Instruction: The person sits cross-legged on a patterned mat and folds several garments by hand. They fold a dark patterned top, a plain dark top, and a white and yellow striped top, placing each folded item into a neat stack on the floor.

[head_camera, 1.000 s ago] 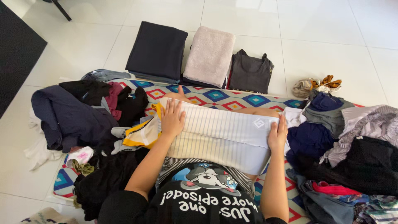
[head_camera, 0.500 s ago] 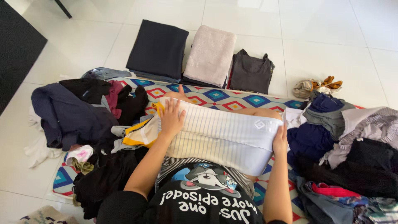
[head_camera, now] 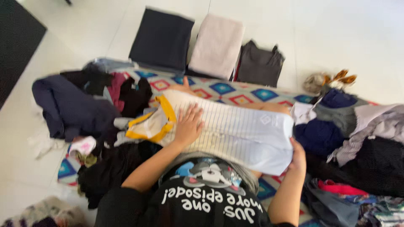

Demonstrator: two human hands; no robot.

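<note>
A white striped garment (head_camera: pixel 235 130) with yellow trim lies across my lap, folded over. My left hand (head_camera: pixel 189 124) presses flat on its left half, fingers spread. My right hand (head_camera: pixel 298 155) grips the garment's lower right edge, fingers curled under the fabric. The frame is blurred by head movement.
Three folded stacks stand on the tile beyond the patterned mat (head_camera: pixel 229 90): a dark navy stack (head_camera: pixel 162 40), a beige towel (head_camera: pixel 216 46), a dark grey top (head_camera: pixel 259 63). Loose dark clothes are piled at the left (head_camera: pixel 75 109) and the right (head_camera: pixel 353 134).
My left hand slid right toward the middle of the garment. My right hand moved down and gripped the lower right edge. The view shifted and blurred.
</note>
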